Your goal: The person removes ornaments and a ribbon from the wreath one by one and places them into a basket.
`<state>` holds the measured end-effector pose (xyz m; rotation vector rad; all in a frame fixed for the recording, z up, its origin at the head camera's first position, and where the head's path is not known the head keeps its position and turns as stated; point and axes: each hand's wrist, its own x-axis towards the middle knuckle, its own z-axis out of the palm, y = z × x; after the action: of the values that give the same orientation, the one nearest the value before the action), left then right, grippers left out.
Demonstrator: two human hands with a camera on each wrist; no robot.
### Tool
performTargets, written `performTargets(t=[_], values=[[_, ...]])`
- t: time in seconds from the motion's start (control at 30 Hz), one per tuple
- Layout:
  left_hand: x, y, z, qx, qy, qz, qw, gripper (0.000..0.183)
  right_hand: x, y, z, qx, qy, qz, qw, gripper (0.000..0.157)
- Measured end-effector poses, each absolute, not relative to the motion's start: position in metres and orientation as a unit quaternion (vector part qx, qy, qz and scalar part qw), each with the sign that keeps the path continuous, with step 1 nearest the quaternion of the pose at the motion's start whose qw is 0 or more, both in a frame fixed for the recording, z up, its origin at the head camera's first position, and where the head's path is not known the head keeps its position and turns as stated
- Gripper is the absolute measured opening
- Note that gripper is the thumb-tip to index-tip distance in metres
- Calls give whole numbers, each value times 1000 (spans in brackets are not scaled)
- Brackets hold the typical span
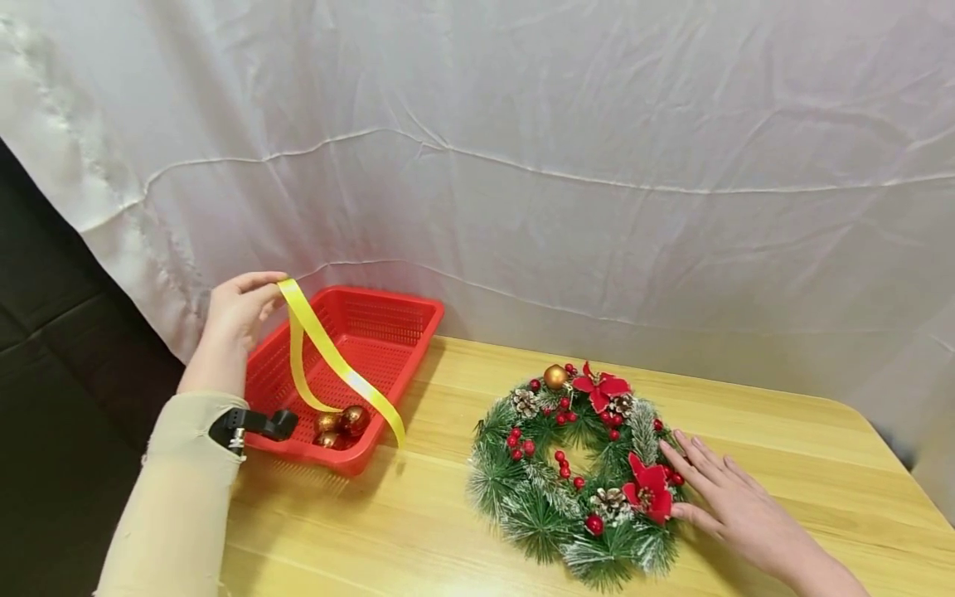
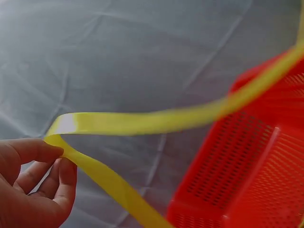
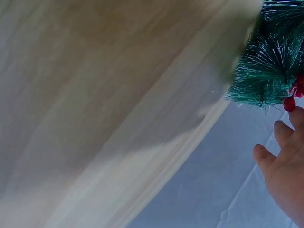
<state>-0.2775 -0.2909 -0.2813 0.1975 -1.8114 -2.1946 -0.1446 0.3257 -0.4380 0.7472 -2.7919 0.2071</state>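
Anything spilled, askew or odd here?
Nothing visibly spilled or damaged. Only mild oddity: the yellow ribbon in the left hand has one end dangling past the right side of the red basket, while the coppery balls sit inside.

The counter [image 1: 336,535] is yellowish wood with streaky grain running left to right and a rounded far right corner. On its left side sits a red basket [image 1: 380,315] with perforated walls; to the right, apart from it, a green wreath [image 1: 540,526] lies flat.
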Motion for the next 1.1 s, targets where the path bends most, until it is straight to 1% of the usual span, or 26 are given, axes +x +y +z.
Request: performTargets(t=[0.13,0.27,0.37,0.57,0.7,0.9,0.97,1.1], values=[[-284,-286,-298,59,-675,-726,121,19,-145,326,-439,253,-957,72,121,75],[-290,-283,-310,48,-697,-709,96,23,-145,325,-439,249,-959,76,115,75],[-291,-280,-314,53,-702,-704,92,25,-145,325,-440,247,-959,79,112,75],[-290,-273,-314,55,-715,-690,99,22,-147,324,-441,247,-959,79,113,75],[-290,-264,-313,48,-739,-665,98,31,-148,324,-440,249,-958,79,116,75],[-288,-247,-310,40,-749,-656,86,35,-150,324,-441,252,-957,75,119,75],[-286,-240,-308,28,-750,-655,82,36,-151,324,-441,253,-957,76,118,75],[-284,-226,-309,0,-754,-654,63,29,-151,324,-441,253,-957,79,116,75]])
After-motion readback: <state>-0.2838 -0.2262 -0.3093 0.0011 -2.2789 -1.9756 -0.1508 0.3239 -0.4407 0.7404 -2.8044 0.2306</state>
